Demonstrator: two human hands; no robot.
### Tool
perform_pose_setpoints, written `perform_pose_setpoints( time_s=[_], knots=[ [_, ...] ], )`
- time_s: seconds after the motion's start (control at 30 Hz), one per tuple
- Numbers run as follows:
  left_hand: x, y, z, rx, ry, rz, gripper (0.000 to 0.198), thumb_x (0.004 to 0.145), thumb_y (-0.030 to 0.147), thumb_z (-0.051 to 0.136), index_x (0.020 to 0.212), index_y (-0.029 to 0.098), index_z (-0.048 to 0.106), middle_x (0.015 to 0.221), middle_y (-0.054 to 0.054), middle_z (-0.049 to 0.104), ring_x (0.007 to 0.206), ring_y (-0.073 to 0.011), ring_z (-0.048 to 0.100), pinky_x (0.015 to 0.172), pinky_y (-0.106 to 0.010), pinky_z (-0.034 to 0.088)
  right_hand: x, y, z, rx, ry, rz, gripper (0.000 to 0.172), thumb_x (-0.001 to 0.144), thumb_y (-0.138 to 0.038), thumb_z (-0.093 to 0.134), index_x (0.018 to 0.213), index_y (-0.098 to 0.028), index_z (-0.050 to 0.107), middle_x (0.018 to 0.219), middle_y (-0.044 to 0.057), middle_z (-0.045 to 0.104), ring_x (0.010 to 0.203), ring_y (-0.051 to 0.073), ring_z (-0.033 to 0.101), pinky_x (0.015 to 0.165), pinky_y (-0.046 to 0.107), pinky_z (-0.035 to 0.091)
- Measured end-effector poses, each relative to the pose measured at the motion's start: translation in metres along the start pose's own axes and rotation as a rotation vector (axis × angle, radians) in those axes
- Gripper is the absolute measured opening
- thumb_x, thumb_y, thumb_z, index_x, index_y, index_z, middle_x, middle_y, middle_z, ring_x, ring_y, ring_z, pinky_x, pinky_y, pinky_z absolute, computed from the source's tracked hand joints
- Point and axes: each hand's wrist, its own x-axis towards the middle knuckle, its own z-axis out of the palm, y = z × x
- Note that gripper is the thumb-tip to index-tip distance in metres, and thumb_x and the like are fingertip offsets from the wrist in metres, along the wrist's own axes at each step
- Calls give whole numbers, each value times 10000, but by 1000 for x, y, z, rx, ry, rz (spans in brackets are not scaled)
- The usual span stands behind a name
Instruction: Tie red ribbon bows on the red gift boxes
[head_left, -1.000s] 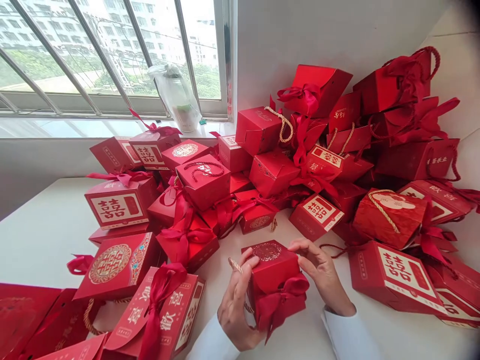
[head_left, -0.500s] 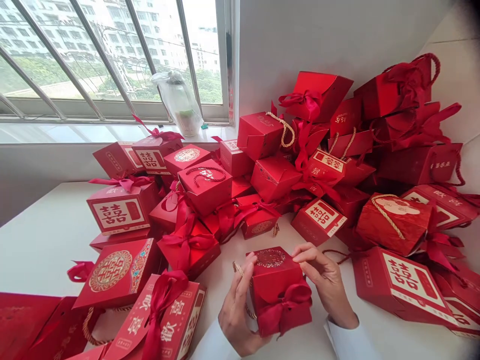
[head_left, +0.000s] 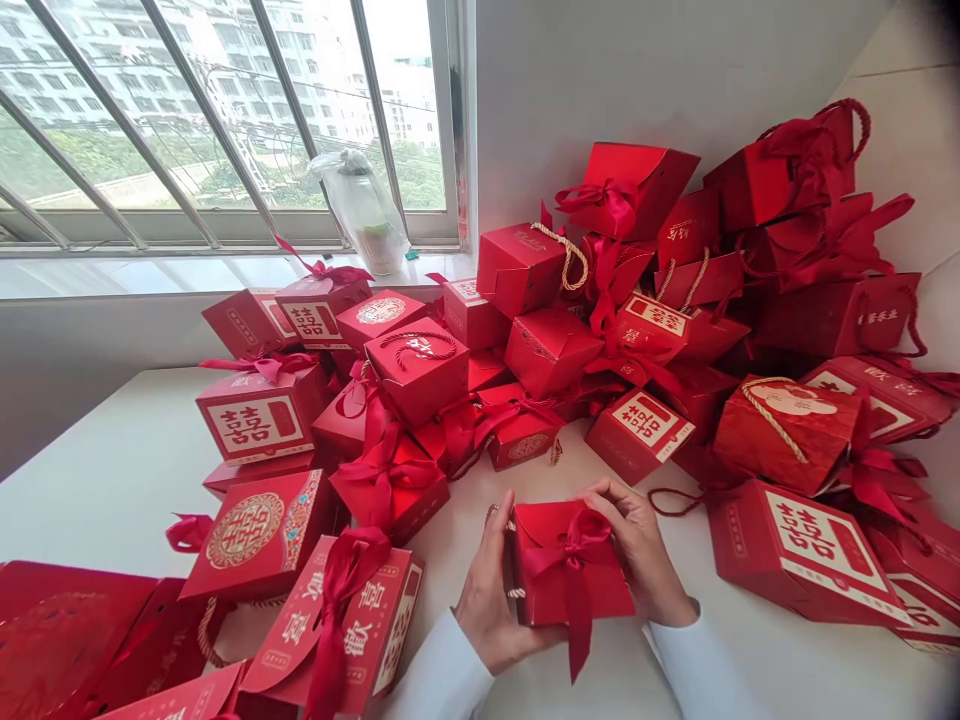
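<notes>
Between my two hands is a red gift box (head_left: 544, 590) with a dark pink ribbon bow (head_left: 579, 540) on the face turned toward me. My left hand (head_left: 489, 590) grips its left side, the thumb along the lower edge and fingers up the side. A bit of twisted cord handle shows between that hand and the box. My right hand (head_left: 645, 550) closes on the right side, its thumb at the upper right corner; some fingers are hidden behind the box. Near my left wrist lies a ribboned red box (head_left: 394, 615) with white characters.
A heap of red gift boxes (head_left: 555, 350) with ribbons and cord handles spreads across the white table (head_left: 90, 440) toward the wall. More boxes (head_left: 810, 550) lie at the right. A plastic-wrapped cup (head_left: 371, 225) stands on the sill by the barred window.
The box has tilted back in my hands, so the bow face now shows and the patterned top has gone out of sight. My right fingers moved from the top edge to its side.
</notes>
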Motion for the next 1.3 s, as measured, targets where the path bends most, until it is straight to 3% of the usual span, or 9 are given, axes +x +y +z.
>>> perform_pose_setpoints(
  time_s=[0.13, 0.27, 0.53, 0.6, 0.7, 0.87, 1.03, 1.2, 1.3],
  knots=[
    [2, 0, 2, -79, -61, -58, 1148, 467, 396, 842, 1439, 257, 247, 1235, -162, 546, 994, -361, 633, 791, -495, 556, -3, -4, 1, 90, -90, 55, 228, 784, -395, 672, 829, -173, 642, 772, 13, 615, 656, 140, 538, 593, 238, 413],
    [4, 1, 2, -117, -86, -79, 1102, 454, 333, 848, 1398, 280, 281, 1154, -132, 572, 897, -333, 647, 773, -476, 549, -3, -6, 4, 142, -93, 73, 208, 758, -367, 691, 786, -167, 646, 736, 9, 612, 630, 136, 526, 581, 238, 407],
    [4, -1, -1, -97, -197, -254, 1113, 520, 267, 792, 1445, 257, 174, 1293, -121, 507, 1093, -333, 575, 960, -467, 459, -2, -6, 9, 183, -82, 67, 262, 813, -429, 613, 741, -180, 650, 695, -8, 597, 633, 137, 516, 600, 226, 401],
    [2, -3, 0, -76, -204, -244, 1137, 546, 266, 777, 1472, 252, 116, 1336, -132, 484, 1188, -367, 513, 1001, -498, 423, -2, -8, 11, 182, -112, 77, 273, 819, -439, 601, 782, -180, 678, 692, 0, 609, 653, 148, 529, 621, 232, 413],
    [-4, -4, 0, -25, -220, -210, 1159, 626, 346, 756, 1498, 245, -2, 1465, -157, 348, 1355, -411, 303, 1067, -564, 330, -3, -11, 13, 174, -130, 91, 295, 819, -437, 586, 819, -171, 712, 750, 28, 655, 728, 176, 563, 676, 245, 435],
    [-12, -3, 0, -3, -313, -204, 1105, 767, 462, 643, 1459, 297, -203, 1573, -108, 87, 1424, -377, 135, 1104, -603, 239, -4, -12, 17, 130, -63, 110, 359, 795, -478, 573, 838, -164, 742, 831, 54, 692, 782, 207, 589, 709, 262, 452],
    [-11, -4, 1, -2, -348, -173, 1072, 784, 470, 622, 1463, 299, -190, 1578, -105, 29, 1431, -365, 97, 1124, -596, 198, -5, -15, 20, 97, 16, 107, 386, 747, -522, 588, 784, -179, 759, 805, 57, 701, 772, 224, 610, 706, 272, 469],
    [-13, -8, 2, 3, -293, -175, 1171, 658, 519, 720, 1491, 293, -73, 1568, -114, 116, 1407, -420, 131, 1107, -625, 222, -6, -17, 22, 123, 65, 98, 410, 712, -581, 611, 771, -208, 771, 840, 57, 714, 767, 231, 624, 691, 282, 490],
    [-14, -9, 3, -2, -271, -174, 1222, 626, 511, 746, 1487, 302, -95, 1568, -109, 121, 1398, -426, 148, 1100, -622, 247, -4, -17, 22, 133, 44, 111, 426, 707, -596, 618, 785, -205, 770, 853, 61, 715, 785, 237, 630, 711, 290, 494]
  ],
)
